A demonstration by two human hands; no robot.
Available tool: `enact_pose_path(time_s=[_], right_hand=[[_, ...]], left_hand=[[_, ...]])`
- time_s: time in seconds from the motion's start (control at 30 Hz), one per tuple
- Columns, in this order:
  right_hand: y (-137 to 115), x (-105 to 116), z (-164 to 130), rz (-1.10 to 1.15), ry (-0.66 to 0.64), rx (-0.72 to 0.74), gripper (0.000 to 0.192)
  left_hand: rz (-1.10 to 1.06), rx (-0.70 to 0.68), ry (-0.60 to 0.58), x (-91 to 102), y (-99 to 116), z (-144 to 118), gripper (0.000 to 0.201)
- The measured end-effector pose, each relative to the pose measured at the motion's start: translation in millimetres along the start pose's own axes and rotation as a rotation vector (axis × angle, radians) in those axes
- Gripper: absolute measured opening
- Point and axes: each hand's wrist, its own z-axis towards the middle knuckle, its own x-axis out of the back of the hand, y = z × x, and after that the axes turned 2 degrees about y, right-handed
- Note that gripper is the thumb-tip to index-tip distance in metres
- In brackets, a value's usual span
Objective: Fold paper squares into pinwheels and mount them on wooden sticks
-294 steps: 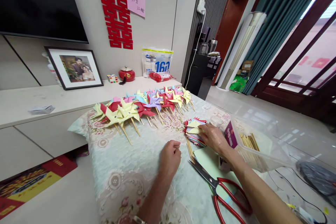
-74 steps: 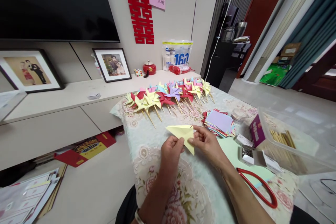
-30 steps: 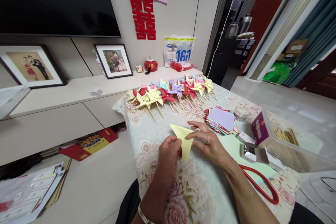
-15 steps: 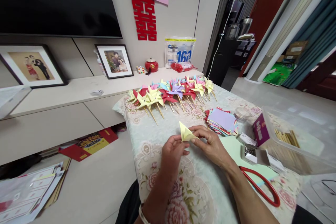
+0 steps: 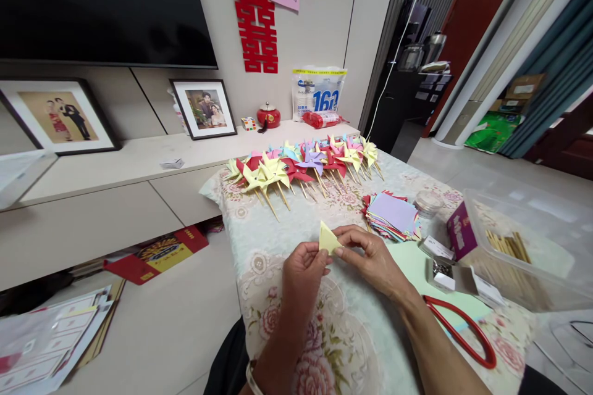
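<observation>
Both hands pinch yellow paper triangle (image 5: 328,239) above table's near edge: left hand (image 5: 303,271) grips lower corner, right hand (image 5: 370,256) clamps fold side. Best to align edges exactly, then run thumbnail along crease. Paper stack (image 5: 391,215) just right.

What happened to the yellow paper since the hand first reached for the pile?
The right hand took a yellow paper off the stack of coloured squares, the left hand joined it, and together they folded it from a wide triangle into a small one. The pinwheels and the red scissors stayed put.
</observation>
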Motion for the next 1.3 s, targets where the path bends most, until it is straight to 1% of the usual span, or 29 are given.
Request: enact_pose_path(time_s=[0.1, 0.13, 0.2, 0.27, 0.37, 0.47, 0.57, 0.67, 0.77, 0.87, 1.0, 1.17, 1.3], right_hand=[[1, -1, 0, 0.097, 0.045, -0.063, 0.015], [2, -2, 0, 0.143, 0.067, -0.100, 0.018], [4, -3, 0, 0.244, 0.100, -0.164, 0.033], [5, -4, 0, 0.312, 0.099, -0.191, 0.048], [5, -5, -1, 0.318, 0.059, -0.207, 0.056], [5, -6, 0, 0.289, 0.043, -0.218, 0.060], [5, -7, 0, 0.253, 0.040, -0.217, 0.060], [6, -7, 0, 0.236, 0.042, -0.234, 0.060], [6, -8, 0, 0.297, 0.038, -0.249, 0.060], [4, -8, 1, 0.385, 0.047, -0.256, 0.061], [1, -7, 2, 0.430, 0.069, -0.277, 0.059], [-1, -7, 2, 0.455, 0.056, -0.298, 0.061], [-1, -8, 2, 0.497, 0.072, -0.312, 0.061]], left_hand=[[0.006, 0.014, -0.008, -0.2, 0, 0, 0.023], [0.013, 0.016, -0.020, -0.1, 1, -1, 0.023], [0.041, 0.020, -0.046, -0.1, 1, -2, 0.022], [0.086, 0.030, -0.068, -0.4, 1, -4, 0.022], [0.150, 0.038, -0.101, -1.1, 1, -5, 0.025], [0.204, 0.001, -0.134, -1.3, 1, -7, 0.026], [0.281, -0.064, -0.153, -1.2, 1, -9, 0.023], [0.338, -0.099, -0.158, -1.9, 1, -11, 0.021], [0.340, -0.100, -0.153, -3.1, 1, -11, 0.020], [0.315, -0.062, -0.148, -3.6, 1, -10, 0.020], [0.283, -0.040, -0.155, -2.3, 1, -10, 0.021], [0.319, -0.069, -0.163, 0.2, 0, -10, 0.020], [0.366, -0.125, -0.144, 0.2, -6, -9, 0.019]])
